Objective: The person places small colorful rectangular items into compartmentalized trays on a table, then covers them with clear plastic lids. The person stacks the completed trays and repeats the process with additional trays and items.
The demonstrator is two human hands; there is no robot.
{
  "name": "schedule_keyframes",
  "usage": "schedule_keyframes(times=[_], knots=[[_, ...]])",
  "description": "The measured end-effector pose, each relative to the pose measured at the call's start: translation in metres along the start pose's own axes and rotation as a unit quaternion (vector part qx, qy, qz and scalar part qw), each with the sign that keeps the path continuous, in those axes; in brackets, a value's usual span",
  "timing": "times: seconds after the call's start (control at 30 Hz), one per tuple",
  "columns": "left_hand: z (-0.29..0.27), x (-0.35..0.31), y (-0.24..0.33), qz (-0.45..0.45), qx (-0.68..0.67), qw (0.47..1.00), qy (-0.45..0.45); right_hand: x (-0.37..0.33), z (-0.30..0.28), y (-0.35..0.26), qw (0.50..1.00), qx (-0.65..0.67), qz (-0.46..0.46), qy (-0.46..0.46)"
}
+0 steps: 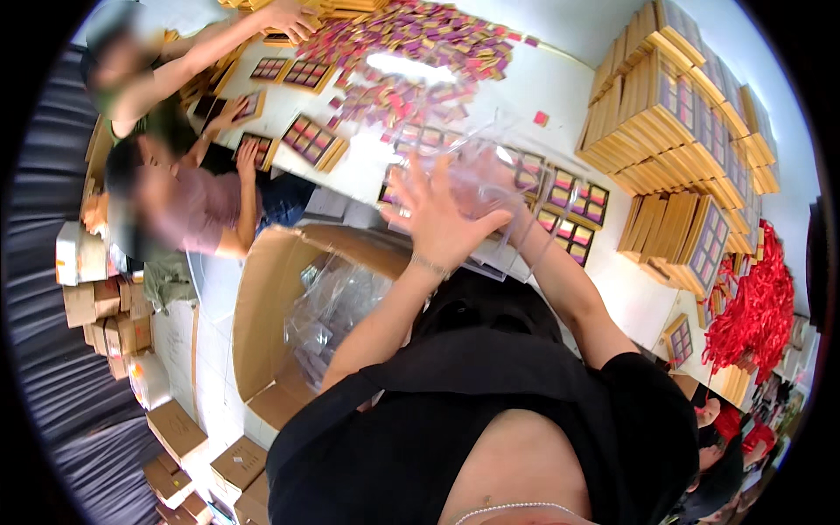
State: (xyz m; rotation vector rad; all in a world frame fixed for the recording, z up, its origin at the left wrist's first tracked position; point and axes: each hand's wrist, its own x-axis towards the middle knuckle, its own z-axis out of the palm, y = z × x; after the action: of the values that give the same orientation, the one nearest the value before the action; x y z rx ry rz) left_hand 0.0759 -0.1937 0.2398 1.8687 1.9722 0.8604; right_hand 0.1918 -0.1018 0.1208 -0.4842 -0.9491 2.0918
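My left hand (pixel 442 214) is raised over the table's near edge with its fingers spread, in front of some clear plastic pieces (pixel 499 166). Behind this see-through plastic my right hand (pixel 477 185) shows only in part; it seems to hold the pieces, whose exact kind I cannot make out. Several black-framed palettes (pixel 573 197) with pink, yellow and dark squares lie in rows under and beside my hands. To the left of my left arm stands an open cardboard box (pixel 276 306) with clear plastic packaging (pixel 337 306) inside.
Tall stacks of wooden-edged palettes (pixel 665 114) rise on the right, near a heap of red ribbon (pixel 757 306). Small coloured pieces (pixel 420 44) cover the far table. Two people (pixel 197 206) work at the left. Cardboard boxes (pixel 175 429) stand on the floor.
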Motion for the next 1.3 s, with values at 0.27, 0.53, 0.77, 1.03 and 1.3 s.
schedule_keyframes(times=[0.27, 0.53, 0.77, 1.03, 1.3], knots=[[0.210, 0.289, 0.036, 0.188, -0.027, 0.952, -0.239, 0.060, -0.229, -0.107, 0.927, 0.324, -0.142, 0.124], [0.324, 0.383, 0.069, 0.185, 0.054, 0.936, -0.295, 0.084, -0.351, -0.102, 0.873, 0.319, -0.299, 0.215], [0.348, 0.409, 0.051, 0.091, 0.107, 0.978, -0.153, 0.049, -0.286, -0.112, 0.803, 0.415, -0.131, 0.407], [0.297, 0.450, -0.004, 0.041, 0.112, 0.993, -0.001, 0.065, -0.299, -0.087, 0.726, 0.530, -0.283, 0.333], [0.316, 0.380, 0.031, -0.021, 0.126, 0.939, -0.320, -0.018, -0.244, -0.128, 0.675, 0.533, -0.175, 0.479]])
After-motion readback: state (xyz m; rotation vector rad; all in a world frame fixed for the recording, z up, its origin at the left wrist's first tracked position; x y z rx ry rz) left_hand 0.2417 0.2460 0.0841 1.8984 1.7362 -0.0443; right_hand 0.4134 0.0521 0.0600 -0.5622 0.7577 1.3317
